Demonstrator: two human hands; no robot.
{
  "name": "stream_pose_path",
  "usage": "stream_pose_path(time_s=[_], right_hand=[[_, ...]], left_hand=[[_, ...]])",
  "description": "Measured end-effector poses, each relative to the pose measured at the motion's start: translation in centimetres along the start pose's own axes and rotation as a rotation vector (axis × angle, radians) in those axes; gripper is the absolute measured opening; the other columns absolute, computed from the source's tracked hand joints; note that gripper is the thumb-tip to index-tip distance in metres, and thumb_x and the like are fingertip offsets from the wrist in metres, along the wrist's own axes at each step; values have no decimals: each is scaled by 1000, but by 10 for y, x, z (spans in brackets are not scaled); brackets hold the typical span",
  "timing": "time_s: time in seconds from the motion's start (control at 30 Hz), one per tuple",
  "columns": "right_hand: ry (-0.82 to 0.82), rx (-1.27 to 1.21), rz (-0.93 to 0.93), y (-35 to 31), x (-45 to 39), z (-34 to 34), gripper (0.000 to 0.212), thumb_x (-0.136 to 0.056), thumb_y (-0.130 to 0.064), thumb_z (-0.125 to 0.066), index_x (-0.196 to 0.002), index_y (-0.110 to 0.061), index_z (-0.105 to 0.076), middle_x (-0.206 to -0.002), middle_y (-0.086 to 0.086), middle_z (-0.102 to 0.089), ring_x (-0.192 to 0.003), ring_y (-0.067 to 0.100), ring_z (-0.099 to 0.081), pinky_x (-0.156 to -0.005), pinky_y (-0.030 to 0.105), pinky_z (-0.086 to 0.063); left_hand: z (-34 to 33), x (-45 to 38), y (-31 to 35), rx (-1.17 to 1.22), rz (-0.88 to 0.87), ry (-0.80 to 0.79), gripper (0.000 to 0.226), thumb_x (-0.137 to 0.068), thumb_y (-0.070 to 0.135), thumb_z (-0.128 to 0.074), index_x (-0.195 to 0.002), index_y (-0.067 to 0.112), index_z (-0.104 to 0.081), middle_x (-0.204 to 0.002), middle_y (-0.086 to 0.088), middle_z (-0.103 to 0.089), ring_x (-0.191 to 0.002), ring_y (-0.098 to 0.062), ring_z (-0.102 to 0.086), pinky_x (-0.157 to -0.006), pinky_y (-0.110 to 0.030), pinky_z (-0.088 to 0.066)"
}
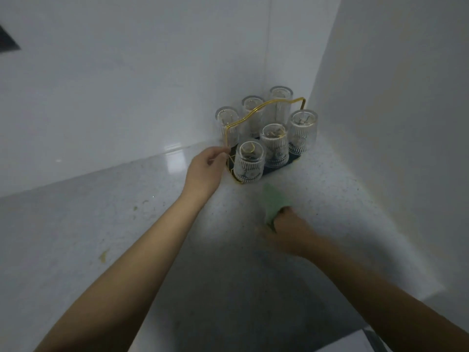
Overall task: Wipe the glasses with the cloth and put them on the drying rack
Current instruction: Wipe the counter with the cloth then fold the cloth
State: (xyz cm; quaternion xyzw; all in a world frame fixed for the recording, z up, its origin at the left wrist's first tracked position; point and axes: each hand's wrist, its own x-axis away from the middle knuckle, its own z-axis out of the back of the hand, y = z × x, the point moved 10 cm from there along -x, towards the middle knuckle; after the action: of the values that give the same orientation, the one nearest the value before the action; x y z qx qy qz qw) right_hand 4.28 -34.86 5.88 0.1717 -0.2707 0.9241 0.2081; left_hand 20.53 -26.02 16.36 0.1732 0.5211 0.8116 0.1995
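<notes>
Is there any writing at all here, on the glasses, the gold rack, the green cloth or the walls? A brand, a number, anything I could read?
None can be read. The glasses carry only ribbed patterns, and the rack, cloth, walls and countertop show no lettering.

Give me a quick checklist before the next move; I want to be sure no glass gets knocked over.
1. Six glasses sit upside down on the drying rack: ok.
2. Left hand pinches the rack's gold wire frame at its left end: ok.
3. Right hand grips the green cloth: ok.
4. Cloth apart from the glasses: ok.
5. Glasses wiped dry: cannot tell.
6. Countertop clean: not ok, small yellowish stains at left.
</notes>
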Motion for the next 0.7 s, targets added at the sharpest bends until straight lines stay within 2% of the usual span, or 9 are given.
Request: stream_pose_path(time_s=[0.03, 0.1, 0.2, 0.3, 0.37, 0.47, 0.53, 0.63, 0.7], right_hand=[[-103, 63, 29, -5, -3, -25, 84, -91, -52, -44, -148, -7, -2, -157, 14, -3, -142, 27, -11, -117, 41, -11], [-138, 235, 88, -6, -12, -55, 80, -89, -62, -32, -149, -18, -1, -158, 9, 6, -145, 26, 5, -116, 38, 3], [39, 248, 78, 0, -23, -58, 80, -78, -72, -5, -147, -33, 5, -156, 4, 13, -145, 23, 10, -111, 34, 15], [166, 282, 86, -1, -37, -70, 72, -80, -71, 1, -143, -38, 16, -153, 0, 19, -144, 25, 12, -115, 37, 13], [229, 344, 61, -9, -49, -76, 74, -83, -72, -2, -144, -35, 16, -154, 2, 16, -143, 25, 16, -118, 43, 7], [326, 380, 56, -50, -69, -88, 80, -89, -68, -18, -148, -17, 0, -154, 6, 2, -143, 24, 9, -116, 41, 4], [353, 355, 39, -90, -88, -101, 78, -92, -63, -21, -148, -9, -10, -153, 8, -5, -143, 23, 1, -116, 39, 1], [366, 305, 21, -140, -126, -111, 73, -93, -58, -15, -148, -11, -7, -155, 9, -6, -145, 22, -1, -119, 38, 2], [373, 306, 17, -168, -157, -111, 70, -93, -57, -10, -149, -15, -4, -157, 9, -7, -145, 24, -1, -119, 40, 2]], left_hand=[[5, 10, -18, 5, 33, 5, 27, -101, 15, -46, -117, 17, -68, -111, 4, -65, -110, -17, -61, -99, -33, -47], [11, 28, -55, 6, 99, 15, 26, -101, 15, -47, -115, 15, -69, -111, 2, -66, -111, -18, -62, -101, -36, -48], [18, 48, -100, -9, 173, 32, 25, -101, 14, -47, -111, 13, -70, -112, 0, -67, -110, -20, -63, -100, -37, -49], [22, 58, -135, -34, 228, 23, 26, -101, 16, -46, -113, 13, -70, -114, -1, -68, -109, -19, -63, -99, -35, -50], [30, 59, -154, -63, 237, 16, 27, -101, 17, -47, -115, 15, -69, -113, 1, -68, -101, -10, -63, -92, -22, -50], [61, 53, -179, -143, 213, 48, 25, -100, 12, -48, -112, 16, -70, -101, 8, -62, -80, 10, -52, -68, 3, -38], [90, 46, -194, -176, 211, 56, 25, -99, 12, -48, -110, 19, -69, -102, 8, -60, -85, 5, -56, -69, 0, -38], [132, 34, -212, -229, 181, 62, 25, -98, 12, -49, -112, 18, -68, -116, 1, -63, -111, -16, -58, -92, -21, -43], [159, 27, -217, -256, 159, 68, 25, -98, 13, -49, -114, 18, -67, -120, 2, -61, -110, -11, -54, -94, -23, -39]])
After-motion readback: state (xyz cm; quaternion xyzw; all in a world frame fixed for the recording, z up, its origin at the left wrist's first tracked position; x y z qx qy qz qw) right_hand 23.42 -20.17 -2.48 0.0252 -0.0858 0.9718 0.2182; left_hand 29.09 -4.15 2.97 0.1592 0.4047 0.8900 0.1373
